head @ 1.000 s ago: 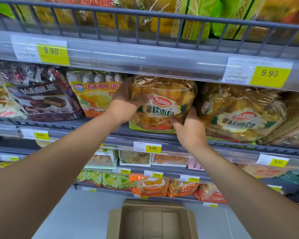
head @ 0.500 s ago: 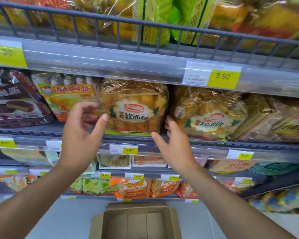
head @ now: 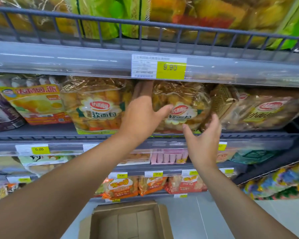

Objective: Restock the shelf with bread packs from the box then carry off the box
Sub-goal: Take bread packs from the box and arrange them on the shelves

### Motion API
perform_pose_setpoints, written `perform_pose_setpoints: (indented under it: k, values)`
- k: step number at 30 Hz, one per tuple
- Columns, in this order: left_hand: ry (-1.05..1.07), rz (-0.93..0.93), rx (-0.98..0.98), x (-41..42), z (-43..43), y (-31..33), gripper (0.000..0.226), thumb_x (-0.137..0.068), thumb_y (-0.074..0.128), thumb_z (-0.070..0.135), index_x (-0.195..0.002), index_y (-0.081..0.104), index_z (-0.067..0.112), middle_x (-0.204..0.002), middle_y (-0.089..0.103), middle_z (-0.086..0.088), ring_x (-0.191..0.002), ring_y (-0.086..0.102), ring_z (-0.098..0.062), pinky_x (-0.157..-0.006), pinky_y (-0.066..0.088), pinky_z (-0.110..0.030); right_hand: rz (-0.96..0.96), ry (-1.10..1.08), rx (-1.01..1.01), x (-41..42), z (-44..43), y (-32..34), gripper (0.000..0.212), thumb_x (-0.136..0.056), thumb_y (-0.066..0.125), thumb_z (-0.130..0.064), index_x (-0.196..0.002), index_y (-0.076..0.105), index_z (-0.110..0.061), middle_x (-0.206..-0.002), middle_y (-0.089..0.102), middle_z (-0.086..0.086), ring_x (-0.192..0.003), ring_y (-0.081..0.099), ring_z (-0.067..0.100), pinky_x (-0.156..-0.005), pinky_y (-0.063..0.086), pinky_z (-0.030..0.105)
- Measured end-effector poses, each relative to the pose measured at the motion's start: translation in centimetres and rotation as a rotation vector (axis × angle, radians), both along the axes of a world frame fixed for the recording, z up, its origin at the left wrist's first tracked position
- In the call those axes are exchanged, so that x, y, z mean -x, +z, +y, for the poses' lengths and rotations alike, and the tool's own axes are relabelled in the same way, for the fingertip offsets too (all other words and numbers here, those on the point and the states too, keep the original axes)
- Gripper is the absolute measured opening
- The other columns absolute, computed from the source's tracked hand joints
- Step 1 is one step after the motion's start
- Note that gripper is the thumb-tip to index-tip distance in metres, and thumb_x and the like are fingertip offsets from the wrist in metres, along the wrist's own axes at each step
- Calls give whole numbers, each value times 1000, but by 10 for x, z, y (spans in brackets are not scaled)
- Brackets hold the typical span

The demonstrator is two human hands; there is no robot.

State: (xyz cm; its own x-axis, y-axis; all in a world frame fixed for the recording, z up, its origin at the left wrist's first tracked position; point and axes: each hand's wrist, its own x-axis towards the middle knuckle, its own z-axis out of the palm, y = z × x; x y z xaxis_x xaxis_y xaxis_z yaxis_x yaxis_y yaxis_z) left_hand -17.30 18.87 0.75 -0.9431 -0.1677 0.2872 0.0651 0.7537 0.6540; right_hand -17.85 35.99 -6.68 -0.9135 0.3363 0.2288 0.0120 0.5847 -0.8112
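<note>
Both hands shifted right, flanking second bread pack (head: 181, 107).

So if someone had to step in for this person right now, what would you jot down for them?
Left hand: open, fingers slipped into the gap between the two bread packs, thumb on the front of the right bread pack.
Right hand: open, at that pack's lower right corner, gripping nothing.
Left bread pack stands upright on the same shelf.
Cardboard box: on the floor below, flaps open; the part in view looks empty.
Done: packs appear shelved.
Left: straighten the right pack if needed, then pick up the box and carry it off.
</note>
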Motion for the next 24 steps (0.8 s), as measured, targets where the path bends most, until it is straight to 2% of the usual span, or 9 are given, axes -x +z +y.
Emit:
perform_pose_setpoints:
  k: [3,6,9,11,14,17,21,23,24]
  values:
    - [57,29,-122,26,6,-2,70,-80,74,55,-135,54,16,-135,57,-10,-122,56,-27,-100,46,-34,-42,81,-46,16,9,-3,62,-91,67,-43,-139,44,-12,-136,54,6,-127,50,25,-101,44,35]
    - [95,-65,-190,48,3,-6,70,-78,70,62,-128,61,15,-131,64,-8,-122,59,-26,-102,47,-37,-42,135,-56,29,17,-6,46,-93,64,-40,-129,53,-14,-118,63,5,-112,59,27,-93,51,41]
    - [98,-45,-261,60,4,-5,72,-78,75,58,-132,59,13,-135,63,-5,-124,59,-23,-106,46,-37,-39,178,-46,39,22,-7,52,-93,64,-36,-140,49,-22,-117,66,1,-111,60,24,-95,51,40]
    - [94,-12,-266,64,7,-1,69,-80,77,52,-133,58,12,-138,61,-4,-128,56,-22,-107,40,-27,-23,197,-34,44,23,-5,52,-92,65,-33,-142,48,-26,-115,68,-2,-108,61,22,-94,51,38]
    - [128,-52,-217,72,11,2,57,-86,73,48,-133,60,17,-140,60,0,-131,52,-20,-93,31,-16,8,206,-43,53,22,-3,51,-93,65,-30,-141,49,-26,-105,70,-5,-95,63,20,-79,50,30]
    - [144,-60,-188,76,12,4,57,-87,71,48,-134,60,17,-141,59,0,-133,51,-20,-99,34,-19,-13,200,-34,60,20,-1,53,-94,66,-28,-143,47,-24,-95,65,-7,-80,58,16,-70,43,24]
    - [89,-20,-264,61,9,-2,73,-76,76,56,-134,55,18,-133,63,-3,-123,59,-22,-104,44,-30,-19,239,-15,53,23,-2,51,-95,64,-28,-142,47,-26,-99,66,-9,-80,58,12,-72,45,26]
    - [86,-23,-212,35,11,-4,69,-76,74,57,-130,47,23,-116,65,-6,-97,65,-23,-84,51,-34,-14,253,4,49,24,-4,54,-93,65,-28,-143,45,-26,-107,67,-8,-91,62,14,-78,47,27]
    - [71,5,-168,18,12,-5,62,-80,74,52,-128,43,26,-109,63,-7,-88,61,-22,-76,48,-32,-19,256,19,48,24,-5,59,-92,67,-29,-145,42,-27,-114,67,-7,-99,63,15,-83,48,27]
